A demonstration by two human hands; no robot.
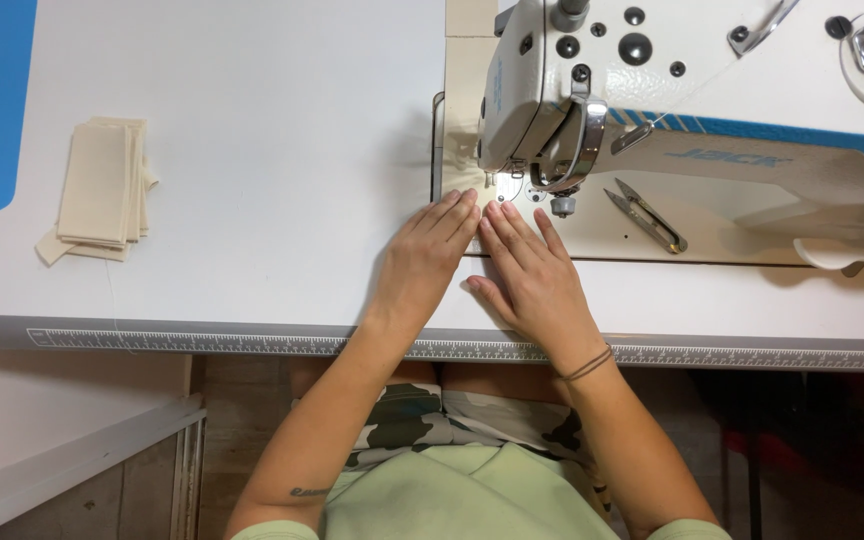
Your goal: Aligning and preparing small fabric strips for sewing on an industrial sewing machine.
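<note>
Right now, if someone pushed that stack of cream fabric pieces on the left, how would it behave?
The stack of cream fabric pieces probably slides easily on the smooth white table. It looks thin and floppy, with uneven edges, so the layers may shift apart. Likely light.

No pkgs, signs or screens in view. Only label-type item: blue printed logo mark (pixel 727 157) on cream sewing-machine arm, up and to the right of right grip (pixel 532 275), under a blue/white striped band (pixel 752 128). Printed ruler strip (pixel 252 342) runs along surface front edge, below both grips.
</note>
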